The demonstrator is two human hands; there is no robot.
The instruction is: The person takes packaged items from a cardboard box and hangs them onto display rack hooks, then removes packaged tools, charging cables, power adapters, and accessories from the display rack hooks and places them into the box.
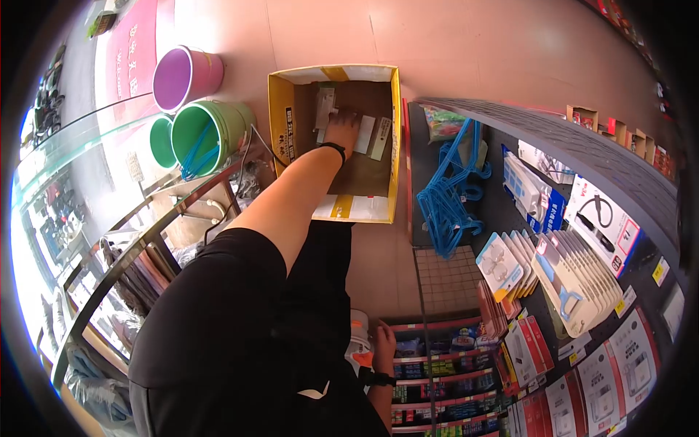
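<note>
My left hand (342, 132), with a black band at its wrist, reaches down inside a yellow cardboard box (281, 131). Its fingers are apart over small flat packs on the brown bottom; a grip on any of them does not show. One pale pack (325, 103) lies beyond the fingertips, and a greenish-white pack (381, 138) lies to the right. Lower in the view, my right hand (384, 344) hangs with loosely bent fingers and nothing visible in it, a dark watch on its wrist. Beside it is a pale container with orange parts (360, 341), partly hidden by my black clothing.
Purple (206, 75) and green buckets (233, 127) stand left of the box. Blue hangers (450, 197) hang at the right, near a rack of carded goods (575, 280). Low shelves of small packets (451, 382) are by my right hand. A glass-and-metal rail (109, 280) runs along the left.
</note>
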